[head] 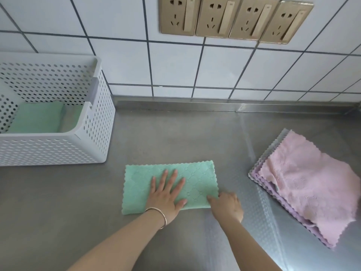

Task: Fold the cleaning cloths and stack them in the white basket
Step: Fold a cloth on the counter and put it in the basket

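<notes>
Green cloth [197, 178] is light, limp microfiber on the counter [175, 137]. My left hand [166, 194] presses flat, fingers straight; right hand [226, 205] pinches the near-right corner. Best taken by corners.

I am pressing my left hand [166, 194] on a mint green cloth [197, 178] that is showing a quilted diamond pattern with tiny flowers and a scalloped edge. My wrist is wearing a thin gold-coloured bangle [159, 216]. On the right, a pale pink cloth [306, 184] is lying on top of lilac cloths [259, 178], all with zigzag edges. On the far left, the white basket [58, 147] is showing rows of small oval holes, and a folded cloth [37, 118] of the same mint green is sitting inside it. The counter [175, 137] is shining steel grey, the wall tiles [121, 61] are showing white with dark grout, and the sockets [234, 18] are gleaming champagne gold.
</notes>
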